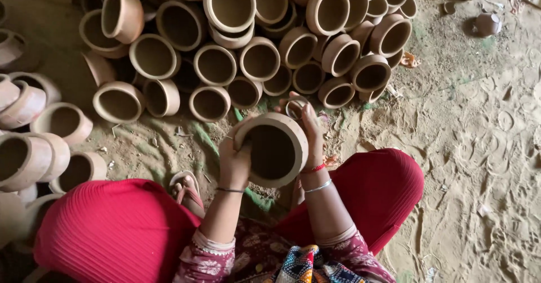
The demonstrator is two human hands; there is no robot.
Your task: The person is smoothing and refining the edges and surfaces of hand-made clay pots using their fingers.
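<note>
1. Position of the held item: the clay pot (274, 149) sits between both hands, above the sandy floor (479, 148) and in front of the person's knees in red cloth (112, 226). It rests on no support surface.
2. Orientation: the pot's axis, from base to mouth, is tilted toward the camera, so the dark round opening faces up and back at the person. The interior shows nothing inside.
3. Left hand (235, 159): curled against the pot's left wall and rim, fingers wrapped on the outer side, gripping it.
4. Right hand (311, 131): laid along the pot's right wall, fingers extended upward past the rim, pressing the pot inward. Both hands are in contact; neither is nearer than the other.
5. A small ring-shaped piece (294, 107) shows at the right fingertips; whether it is held or lies on the floor beyond cannot be told.
6. Surrounding containers: a stack of clay pots (248, 41) lies just beyond the hands, mouths facing the camera, all visibly empty. More pots (34, 136) lie to the left side.
7. A sandalled foot (187, 188) rests below the left hand.
</note>
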